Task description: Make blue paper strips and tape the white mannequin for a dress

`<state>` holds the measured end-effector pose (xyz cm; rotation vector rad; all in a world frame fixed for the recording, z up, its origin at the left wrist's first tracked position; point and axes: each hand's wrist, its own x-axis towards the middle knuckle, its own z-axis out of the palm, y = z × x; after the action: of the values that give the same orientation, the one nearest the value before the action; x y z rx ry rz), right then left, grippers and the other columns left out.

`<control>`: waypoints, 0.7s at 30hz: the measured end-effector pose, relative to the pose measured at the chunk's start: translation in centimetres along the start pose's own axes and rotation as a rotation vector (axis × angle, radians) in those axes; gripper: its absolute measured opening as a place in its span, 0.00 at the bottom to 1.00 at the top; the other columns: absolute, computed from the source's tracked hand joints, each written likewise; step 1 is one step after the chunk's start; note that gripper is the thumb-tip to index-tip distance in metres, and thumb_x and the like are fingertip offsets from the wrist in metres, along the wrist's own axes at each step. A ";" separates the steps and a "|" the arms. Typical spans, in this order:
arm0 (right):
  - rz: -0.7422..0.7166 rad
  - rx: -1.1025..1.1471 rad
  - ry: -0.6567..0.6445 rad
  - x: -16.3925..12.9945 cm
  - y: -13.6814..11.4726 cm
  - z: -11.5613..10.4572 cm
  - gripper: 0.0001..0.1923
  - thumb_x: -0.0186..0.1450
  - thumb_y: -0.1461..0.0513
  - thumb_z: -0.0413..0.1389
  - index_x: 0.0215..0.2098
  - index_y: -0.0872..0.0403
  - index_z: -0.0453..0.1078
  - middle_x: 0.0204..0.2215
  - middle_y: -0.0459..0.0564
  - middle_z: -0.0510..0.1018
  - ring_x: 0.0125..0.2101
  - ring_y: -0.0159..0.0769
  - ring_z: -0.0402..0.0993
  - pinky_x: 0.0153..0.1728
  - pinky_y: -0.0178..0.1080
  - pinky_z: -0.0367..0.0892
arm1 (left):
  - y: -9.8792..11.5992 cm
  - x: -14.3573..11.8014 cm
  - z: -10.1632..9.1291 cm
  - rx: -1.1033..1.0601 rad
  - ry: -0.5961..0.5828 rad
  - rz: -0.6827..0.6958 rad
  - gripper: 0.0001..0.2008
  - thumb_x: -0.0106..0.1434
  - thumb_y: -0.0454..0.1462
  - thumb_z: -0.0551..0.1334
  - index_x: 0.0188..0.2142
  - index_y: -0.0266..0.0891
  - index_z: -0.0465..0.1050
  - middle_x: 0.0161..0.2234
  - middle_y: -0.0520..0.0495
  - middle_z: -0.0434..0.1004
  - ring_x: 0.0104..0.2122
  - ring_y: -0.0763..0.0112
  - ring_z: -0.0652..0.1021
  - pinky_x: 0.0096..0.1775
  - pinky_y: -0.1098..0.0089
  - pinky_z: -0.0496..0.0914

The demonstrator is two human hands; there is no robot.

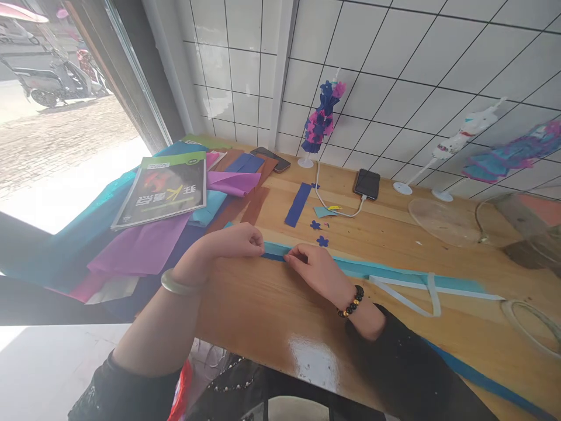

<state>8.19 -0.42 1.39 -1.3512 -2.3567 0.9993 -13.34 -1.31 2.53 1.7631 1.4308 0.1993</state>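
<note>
Sleeves: your dark sleeves sit nearest, at the surface (pixel 272 316) edge.
Right hand (pixel 318 270): your fingers are bent narrow, fingertips pressing the teal paper strip (pixel 381 272).
Left hand (pixel 239 240): your fingers are curled, pinching the strip's left end, just beside your right hand.
Teal paper strip: lies flat across the surface, running right under a white band (pixel 432 292).
Middle: blue paper flowers (pixel 322 240) and a dark blue strip (pixel 298 204).
Far: book (pixel 164 190) on coloured sheets; phone (pixel 367 183) on its cable; dressed doll stand (pixel 322 120) by the tiled wall.
</note>
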 end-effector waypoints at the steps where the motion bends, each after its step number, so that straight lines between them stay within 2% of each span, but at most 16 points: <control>1: 0.007 -0.013 0.016 0.0 0.1 -0.1 0.12 0.61 0.57 0.49 0.27 0.55 0.70 0.24 0.47 0.75 0.25 0.32 0.67 0.26 0.34 0.56 | -0.1 0.1 0.0 -0.002 0.006 -0.009 0.08 0.50 0.39 0.55 0.24 0.40 0.70 0.22 0.53 0.67 0.23 0.74 0.65 0.24 0.73 0.57; 5: 0.020 -0.054 0.065 0.0 0.4 -0.2 0.14 0.61 0.56 0.49 0.24 0.55 0.68 0.23 0.47 0.74 0.24 0.31 0.66 0.25 0.34 0.55 | -0.2 0.2 -0.2 -0.009 0.027 -0.049 0.09 0.49 0.40 0.55 0.24 0.39 0.71 0.20 0.53 0.64 0.21 0.74 0.62 0.24 0.72 0.56; 9: 0.048 -0.071 0.058 -0.1 0.6 -0.2 0.14 0.60 0.55 0.50 0.22 0.55 0.66 0.22 0.47 0.74 0.23 0.31 0.65 0.24 0.34 0.54 | -0.2 0.3 -0.2 -0.023 0.015 -0.060 0.08 0.48 0.40 0.56 0.24 0.39 0.71 0.20 0.53 0.63 0.20 0.74 0.62 0.23 0.72 0.55; 21: 0.060 -0.100 0.065 -0.3 0.7 0.1 0.12 0.60 0.56 0.51 0.25 0.55 0.69 0.26 0.50 0.77 0.27 0.34 0.69 0.29 0.35 0.57 | -0.5 0.7 0.6 0.045 0.061 -0.050 0.06 0.48 0.40 0.56 0.20 0.39 0.66 0.19 0.53 0.62 0.21 0.75 0.62 0.23 0.73 0.55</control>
<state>8.76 -0.52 0.90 -1.4751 -2.3596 0.8498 -13.16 -1.03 1.52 1.7695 1.5318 0.1970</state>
